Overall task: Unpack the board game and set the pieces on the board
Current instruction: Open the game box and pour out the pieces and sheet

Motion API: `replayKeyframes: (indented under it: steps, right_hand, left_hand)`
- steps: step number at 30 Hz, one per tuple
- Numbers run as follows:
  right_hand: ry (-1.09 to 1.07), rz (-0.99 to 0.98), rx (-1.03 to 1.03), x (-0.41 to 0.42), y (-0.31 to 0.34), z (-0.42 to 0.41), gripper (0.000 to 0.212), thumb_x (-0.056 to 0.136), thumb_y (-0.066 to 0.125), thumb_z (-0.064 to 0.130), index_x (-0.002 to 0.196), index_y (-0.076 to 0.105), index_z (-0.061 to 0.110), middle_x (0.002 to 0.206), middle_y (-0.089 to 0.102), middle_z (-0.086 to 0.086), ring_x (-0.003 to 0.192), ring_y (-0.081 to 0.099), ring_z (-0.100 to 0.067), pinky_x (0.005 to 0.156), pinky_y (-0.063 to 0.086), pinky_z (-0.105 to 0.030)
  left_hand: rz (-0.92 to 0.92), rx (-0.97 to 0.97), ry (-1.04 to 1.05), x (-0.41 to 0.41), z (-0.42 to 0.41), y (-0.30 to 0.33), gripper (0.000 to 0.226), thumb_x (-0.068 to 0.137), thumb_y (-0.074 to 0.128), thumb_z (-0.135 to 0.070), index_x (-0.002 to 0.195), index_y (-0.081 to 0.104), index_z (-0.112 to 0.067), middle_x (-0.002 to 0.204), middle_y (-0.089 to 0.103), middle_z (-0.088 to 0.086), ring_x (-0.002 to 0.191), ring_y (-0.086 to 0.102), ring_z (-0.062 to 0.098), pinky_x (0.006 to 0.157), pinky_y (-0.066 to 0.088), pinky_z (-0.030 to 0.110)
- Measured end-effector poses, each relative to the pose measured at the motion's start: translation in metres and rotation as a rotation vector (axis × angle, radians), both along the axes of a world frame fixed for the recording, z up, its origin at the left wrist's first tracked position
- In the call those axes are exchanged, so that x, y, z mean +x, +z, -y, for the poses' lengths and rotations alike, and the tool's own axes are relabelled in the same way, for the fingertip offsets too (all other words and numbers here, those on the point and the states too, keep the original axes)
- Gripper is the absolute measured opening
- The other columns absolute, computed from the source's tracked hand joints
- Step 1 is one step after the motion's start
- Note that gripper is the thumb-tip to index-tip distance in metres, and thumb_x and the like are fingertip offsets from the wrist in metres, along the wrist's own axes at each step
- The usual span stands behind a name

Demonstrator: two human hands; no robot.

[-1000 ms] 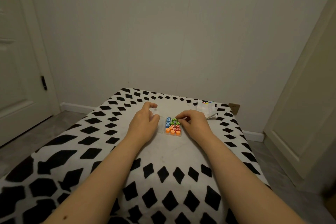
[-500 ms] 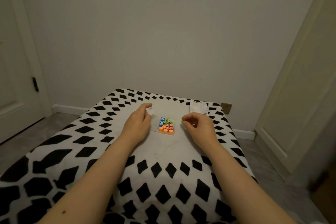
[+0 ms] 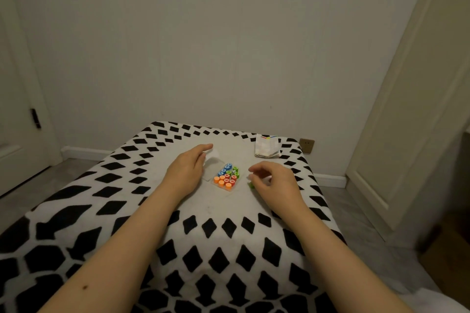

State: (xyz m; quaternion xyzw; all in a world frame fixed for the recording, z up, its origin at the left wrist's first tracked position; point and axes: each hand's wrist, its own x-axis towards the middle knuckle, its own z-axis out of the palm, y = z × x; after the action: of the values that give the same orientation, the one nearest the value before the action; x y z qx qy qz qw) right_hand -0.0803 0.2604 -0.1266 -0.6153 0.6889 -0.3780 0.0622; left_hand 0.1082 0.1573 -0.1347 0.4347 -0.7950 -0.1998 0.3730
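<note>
Now the right hand [image 3: 273, 181] pinches a green piece [image 3: 251, 185]; the left hand [image 3: 187, 173], open, steadies the tray [image 3: 227, 177]. It should lift pieces straight up.

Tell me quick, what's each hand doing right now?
Left hand: open, flat against the clear lid beside the piece tray.
Right hand: fingers pinched on a green piece, off to the tray's right.

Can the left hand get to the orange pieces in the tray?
Probably yes. The left hand rests right beside the tray, and the orange pieces sit on its near side with nothing over them. The right hand is off to the other side.
</note>
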Motion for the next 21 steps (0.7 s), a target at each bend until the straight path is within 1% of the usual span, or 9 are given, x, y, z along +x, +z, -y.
replayKeyframes:
  steps: [2,4,6,10,12,14,16,18,21]
  right_hand:
    - [0.008,-0.033,-0.015,0.001,0.006,0.008,0.021,0.090,0.059,0.024,0.109,0.064,0.025,0.106,0.064,0.008,0.097,0.057,-0.005,0.088,0.048,-0.023]
    - [0.041,-0.101,0.016,0.003,0.011,0.016,0.020,0.091,0.057,0.022,0.109,0.065,0.023,0.109,0.064,0.006,0.101,0.056,-0.008,0.090,0.047,-0.026]
    - [0.060,-0.171,0.055,0.004,0.015,0.026,0.020,0.091,0.056,0.022,0.109,0.066,0.022,0.112,0.064,0.004,0.102,0.057,-0.010,0.090,0.048,-0.027]
    - [0.065,-0.221,0.140,0.005,0.020,0.041,0.020,0.091,0.057,0.020,0.108,0.067,0.022,0.114,0.063,0.001,0.100,0.057,-0.012,0.088,0.051,-0.030]
    - [0.092,-0.242,0.192,0.005,0.023,0.044,0.021,0.091,0.057,0.020,0.109,0.067,0.021,0.114,0.063,0.000,0.100,0.058,-0.013,0.088,0.053,-0.032]
    - [0.118,-0.271,0.219,0.007,0.025,0.046,0.022,0.091,0.057,0.019,0.111,0.066,0.020,0.113,0.063,0.000,0.099,0.059,-0.014,0.087,0.053,-0.033]
    - [0.125,-0.289,0.216,0.007,0.026,0.048,0.021,0.090,0.058,0.018,0.108,0.067,0.019,0.111,0.065,-0.001,0.097,0.059,-0.014,0.085,0.054,-0.034]
    - [0.120,-0.287,0.205,0.007,0.027,0.049,0.017,0.089,0.059,0.017,0.103,0.068,0.018,0.109,0.066,-0.001,0.095,0.059,-0.014,0.083,0.054,-0.033]
    - [0.120,-0.273,0.199,0.007,0.026,0.050,0.014,0.088,0.060,0.019,0.100,0.066,0.018,0.107,0.064,0.000,0.094,0.059,-0.013,0.082,0.054,-0.031]
  left_hand:
    - [0.001,0.002,0.000,0.000,0.002,0.000,0.037,0.100,0.034,-0.023,0.135,0.047,-0.024,0.134,0.055,0.003,0.110,0.057,0.021,0.096,0.046,0.032]
    - [0.005,0.001,0.002,0.000,0.002,-0.001,0.037,0.100,0.034,-0.023,0.135,0.046,-0.024,0.134,0.054,0.003,0.105,0.058,0.018,0.093,0.045,0.029]
    - [0.007,0.003,0.005,-0.001,0.003,-0.001,0.037,0.100,0.034,-0.023,0.135,0.046,-0.025,0.133,0.055,0.003,0.099,0.058,0.015,0.089,0.044,0.026]
    - [-0.004,-0.002,0.000,-0.001,0.005,-0.002,0.037,0.100,0.034,-0.022,0.134,0.047,-0.025,0.128,0.058,0.003,0.089,0.056,0.011,0.084,0.043,0.024]
    - [-0.010,0.001,0.002,-0.001,0.005,-0.002,0.037,0.100,0.034,-0.022,0.134,0.047,-0.024,0.128,0.058,0.003,0.091,0.056,0.012,0.085,0.043,0.025]
    - [-0.006,0.004,0.006,-0.001,0.006,-0.002,0.037,0.100,0.034,-0.021,0.134,0.047,-0.024,0.129,0.058,0.004,0.101,0.057,0.017,0.088,0.043,0.025]
    - [0.002,0.005,0.009,-0.002,0.006,-0.002,0.037,0.100,0.034,-0.021,0.134,0.047,-0.023,0.131,0.056,0.004,0.109,0.056,0.020,0.091,0.043,0.027]
    - [0.000,0.006,0.009,-0.002,0.006,-0.001,0.037,0.100,0.034,-0.021,0.134,0.047,-0.023,0.130,0.057,0.005,0.111,0.055,0.020,0.093,0.042,0.028]
    - [-0.009,0.015,0.011,-0.001,0.004,-0.001,0.037,0.100,0.034,-0.021,0.134,0.048,-0.023,0.126,0.059,0.007,0.110,0.056,0.021,0.093,0.044,0.029]
